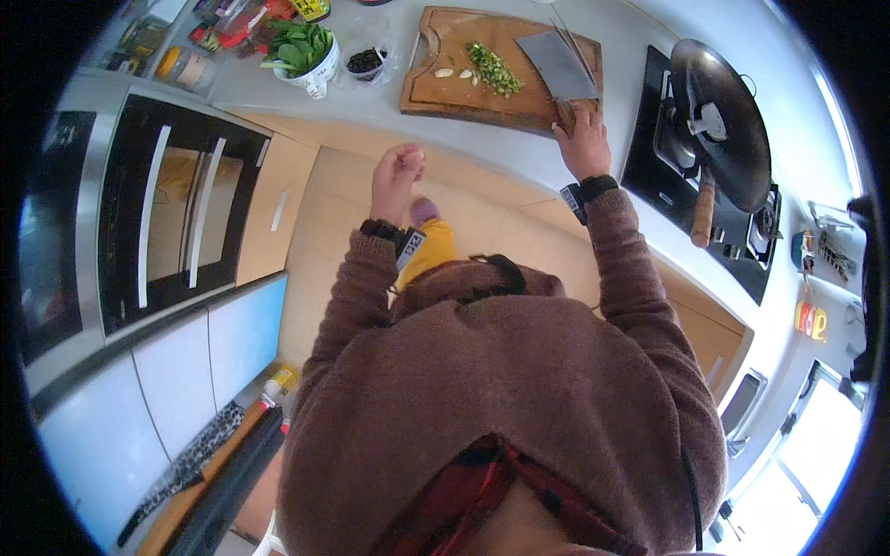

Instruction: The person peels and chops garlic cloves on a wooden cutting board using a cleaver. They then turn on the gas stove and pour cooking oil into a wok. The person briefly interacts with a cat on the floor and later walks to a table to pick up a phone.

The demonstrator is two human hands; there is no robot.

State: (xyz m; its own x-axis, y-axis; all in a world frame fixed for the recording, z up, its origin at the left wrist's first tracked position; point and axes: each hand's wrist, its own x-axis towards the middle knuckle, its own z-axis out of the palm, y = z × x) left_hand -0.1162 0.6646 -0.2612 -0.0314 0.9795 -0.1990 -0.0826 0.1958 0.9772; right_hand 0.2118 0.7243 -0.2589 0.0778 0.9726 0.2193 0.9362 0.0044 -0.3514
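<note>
A cleaver [560,66] lies flat on the wooden cutting board [452,115], its blade pointing away from me. My right hand [587,146] is at the board's front right edge, with the cleaver's wooden handle between thumb and fingers. A pair of chopsticks [573,48] rests along the blade. Left of the blade is a heap of chopped green vegetable [494,69], with a few peeled garlic cloves [443,73] beside it. My left hand [398,177] hovers in front of the counter edge, fingers curled; whether something small is pinched in them is unclear.
Left of the board stand a bag of dark food [366,62] and a cup of leafy greens [302,52]. Jars [184,68] crowd the far left. To the right, a tilted wok [723,125] with a wooden handle sits on the gas hob [646,163]. Ovens [181,201] line the left side.
</note>
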